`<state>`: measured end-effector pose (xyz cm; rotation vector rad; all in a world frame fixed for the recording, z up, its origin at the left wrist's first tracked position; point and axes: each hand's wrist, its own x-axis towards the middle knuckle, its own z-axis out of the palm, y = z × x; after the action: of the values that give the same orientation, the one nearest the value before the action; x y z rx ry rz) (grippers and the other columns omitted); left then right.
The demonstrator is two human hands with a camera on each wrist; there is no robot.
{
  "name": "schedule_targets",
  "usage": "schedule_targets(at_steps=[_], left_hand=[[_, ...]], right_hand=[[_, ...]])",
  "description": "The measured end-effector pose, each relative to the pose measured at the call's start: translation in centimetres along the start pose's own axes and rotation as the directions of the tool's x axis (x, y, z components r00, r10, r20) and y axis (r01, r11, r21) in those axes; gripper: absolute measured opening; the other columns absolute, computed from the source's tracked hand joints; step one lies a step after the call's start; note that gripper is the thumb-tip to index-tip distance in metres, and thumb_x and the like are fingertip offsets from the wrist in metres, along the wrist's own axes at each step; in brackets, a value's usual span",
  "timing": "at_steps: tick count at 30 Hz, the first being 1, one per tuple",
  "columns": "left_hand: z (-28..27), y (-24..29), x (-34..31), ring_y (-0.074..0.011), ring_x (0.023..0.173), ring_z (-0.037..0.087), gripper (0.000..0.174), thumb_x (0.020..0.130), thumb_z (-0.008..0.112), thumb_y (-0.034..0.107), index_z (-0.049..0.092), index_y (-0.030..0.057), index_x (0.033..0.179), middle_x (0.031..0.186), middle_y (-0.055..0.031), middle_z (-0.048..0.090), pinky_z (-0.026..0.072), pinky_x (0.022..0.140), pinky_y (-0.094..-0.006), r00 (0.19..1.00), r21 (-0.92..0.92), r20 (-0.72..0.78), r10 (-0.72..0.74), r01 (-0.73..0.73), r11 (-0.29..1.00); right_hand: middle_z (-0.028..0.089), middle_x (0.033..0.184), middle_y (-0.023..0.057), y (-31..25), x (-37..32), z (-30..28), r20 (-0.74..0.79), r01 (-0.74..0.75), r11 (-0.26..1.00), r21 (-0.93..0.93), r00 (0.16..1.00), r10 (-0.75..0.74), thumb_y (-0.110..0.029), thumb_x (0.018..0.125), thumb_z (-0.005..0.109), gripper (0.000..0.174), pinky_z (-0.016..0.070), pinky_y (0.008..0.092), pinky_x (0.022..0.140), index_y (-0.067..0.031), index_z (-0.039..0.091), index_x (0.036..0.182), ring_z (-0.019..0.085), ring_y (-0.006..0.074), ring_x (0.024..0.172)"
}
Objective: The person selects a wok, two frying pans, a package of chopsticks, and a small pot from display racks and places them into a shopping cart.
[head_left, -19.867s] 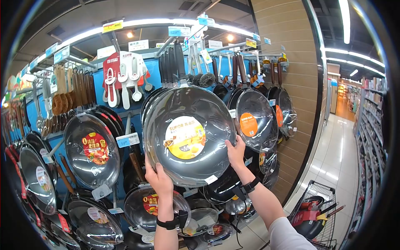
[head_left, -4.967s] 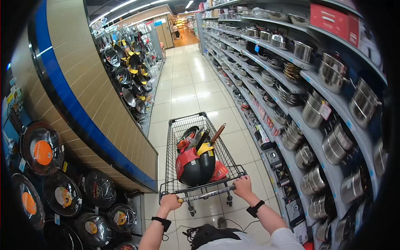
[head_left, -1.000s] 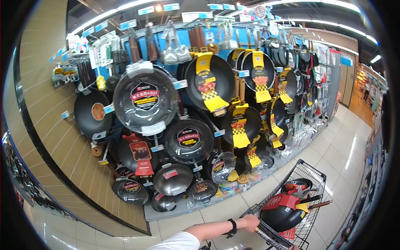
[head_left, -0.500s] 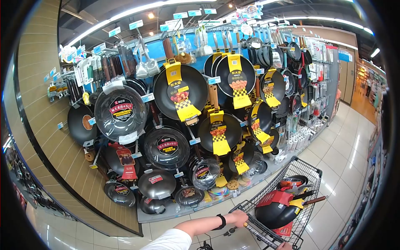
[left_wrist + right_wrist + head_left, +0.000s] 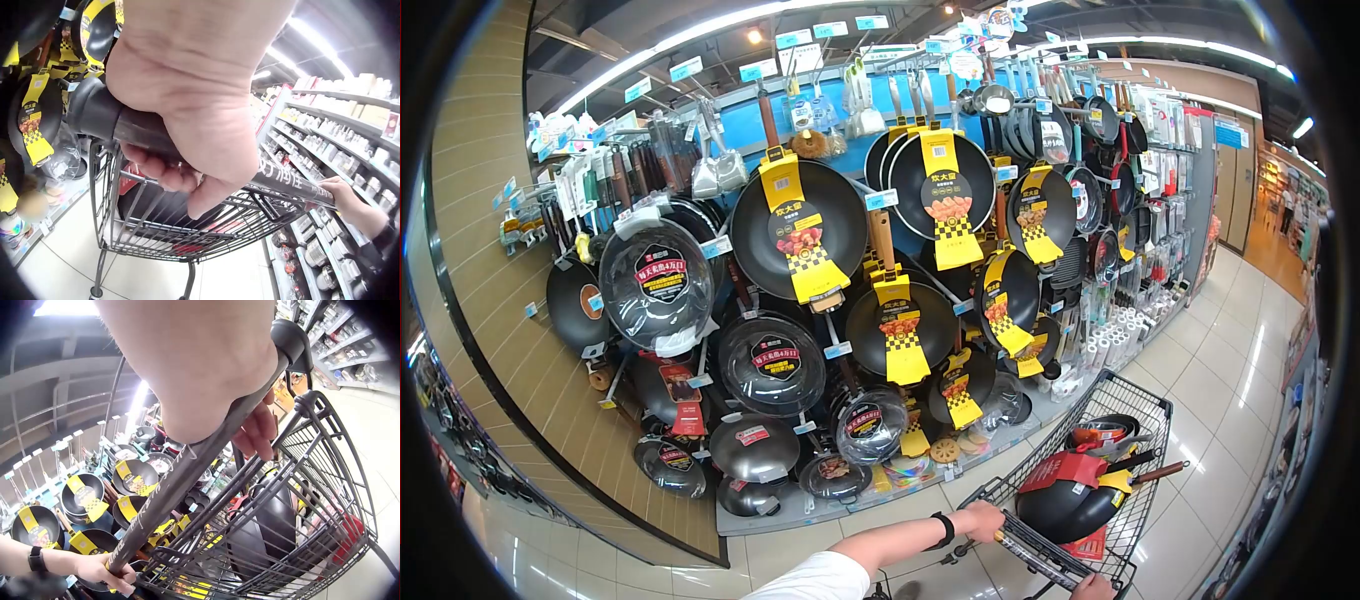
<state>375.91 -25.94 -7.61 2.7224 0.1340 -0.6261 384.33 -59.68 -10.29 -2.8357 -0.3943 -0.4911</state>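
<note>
My left hand grips the left end of the shopping cart's handle, fingers curled under the bar in the left wrist view. My right hand, partly cut off at the bottom of the head view, holds the bar's other end; its fingers wrap beneath it in the right wrist view. Inside the wire cart lie a black wok with a red cardboard sleeve, and a second dark pan with a yellow label and a brown handle. A smaller red-labelled pan lies behind them.
A rack of hanging pans with yellow tags and plastic-wrapped woks stands left of the cart. A tiled aisle runs along its right. A wood-slatted pillar borders the left. Shelves of pots line the opposite side.
Long before, both hands held a wok up at another rack; later they pushed the cart along the aisle. Over the last second the rack has slid left in view; both hands remain on the handle.
</note>
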Motion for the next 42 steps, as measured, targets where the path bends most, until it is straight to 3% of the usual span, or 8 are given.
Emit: schedule_targets(at_steps=[11,13,15,21,23,25,35,42], left_hand=[[-4.9,-1.0,6.2,-0.0365,0.091,0.07,0.024,0.073,0.063,0.017,0.072,0.0017,0.089,0.093,-0.019,0.072,0.0559,0.078,-0.0453,0.992,-0.032,0.075,0.097,-0.095,0.995],[-5.3,-1.4,7.6,-0.036,0.092,0.07,0.026,0.073,0.063,0.017,0.072,0.0011,0.091,0.095,-0.0192,0.072,0.0559,0.079,-0.0448,0.99,-0.037,0.084,0.116,-0.114,0.993],[-5.7,-1.8,9.1,-0.0361,0.093,0.07,0.026,0.073,0.062,0.016,0.072,0.0005,0.091,0.096,-0.0192,0.073,0.056,0.08,-0.0448,0.986,-0.039,0.089,0.138,-0.135,0.99],[-7.1,-2.5,12.7,-0.0357,0.092,0.071,0.026,0.072,0.06,0.014,0.072,-0.0001,0.09,0.095,-0.0191,0.073,0.0564,0.079,-0.045,0.983,-0.019,0.068,0.172,-0.171,0.985],[-7.4,-2.9,14.2,-0.0356,0.091,0.071,0.025,0.072,0.061,0.015,0.072,0.0002,0.09,0.093,-0.0191,0.072,0.0568,0.077,-0.0448,0.983,-0.012,0.057,0.175,-0.175,0.985],[-8.4,-2.9,15.0,-0.0357,0.089,0.071,0.025,0.072,0.061,0.015,0.072,0.0005,0.089,0.092,-0.0191,0.072,0.0569,0.076,-0.0449,0.984,-0.008,0.046,0.173,-0.173,0.985],[-10.9,-3.2,21.5,-0.0376,0.085,0.07,0.022,0.072,0.065,0.019,0.073,0.0023,0.083,0.088,-0.0193,0.072,0.0571,0.074,-0.0465,0.988,0.076,0.016,0.154,-0.154,0.985],[-13.7,-1.8,25.5,-0.0381,0.087,0.069,0.022,0.07,0.065,0.017,0.073,0.0025,0.084,0.089,-0.019,0.071,0.0563,0.077,-0.0468,0.992,0.059,0.008,0.123,-0.123,0.991]], right_hand=[[0.067,0.069,0.0127,1.6,6.6,4.5,-0.008,-0.037,0.995,-0.089,0.999,0.037,-0.036,0.086,0.062,0.023,0.0476,0.0499,0.057,-0.0159,0.073,0.084,0.064,0.0356,0.065],[0.067,0.07,0.0139,1.3,8.0,4.4,0.058,-0.042,0.995,-0.095,0.997,0.048,-0.035,0.085,0.063,0.023,0.0485,0.051,0.058,-0.0156,0.074,0.087,0.064,0.0361,0.066],[0.067,0.069,0.0156,1.2,9.1,4.6,0.07,-0.085,0.99,-0.113,0.993,0.093,-0.034,0.084,0.063,0.024,0.0498,0.0511,0.061,-0.0136,0.075,0.086,0.064,0.0366,0.069],[0.066,0.066,0.0169,0.7,12.6,4.8,-0.007,0.034,0.999,-0.037,0.999,-0.034,-0.03,0.087,0.06,0.027,0.0505,0.0497,0.066,-0.0096,0.075,0.079,0.064,0.0371,0.072],[0.067,0.068,0.0173,0.0,13.9,4.9,0.057,-0.032,0.998,-0.053,0.998,0.035,-0.031,0.088,0.059,0.029,0.051,0.0495,0.067,-0.0092,0.076,0.079,0.065,0.0375,0.074],[0.067,0.069,0.0183,-0.2,15.1,5.0,0.112,-0.079,0.995,-0.055,0.99,0.085,-0.032,0.089,0.059,0.031,0.0516,0.0495,0.066,-0.0079,0.075,0.078,0.066,0.0383,0.073],[0.067,0.068,0.0189,0.9,20.8,7.6,0.044,-0.058,0.998,0.028,0.997,0.056,-0.036,0.088,0.06,0.037,0.0507,0.0521,0.064,-0.0043,0.073,0.073,0.065,0.0419,0.07],[0.065,0.063,0.0157,3.2,25.4,10.5,-0.057,0.023,1.0,0.02,0.998,-0.022,-0.032,0.089,0.058,0.037,0.0455,0.0499,0.057,-0.007,0.068,0.063,0.062,0.0361,0.06]])
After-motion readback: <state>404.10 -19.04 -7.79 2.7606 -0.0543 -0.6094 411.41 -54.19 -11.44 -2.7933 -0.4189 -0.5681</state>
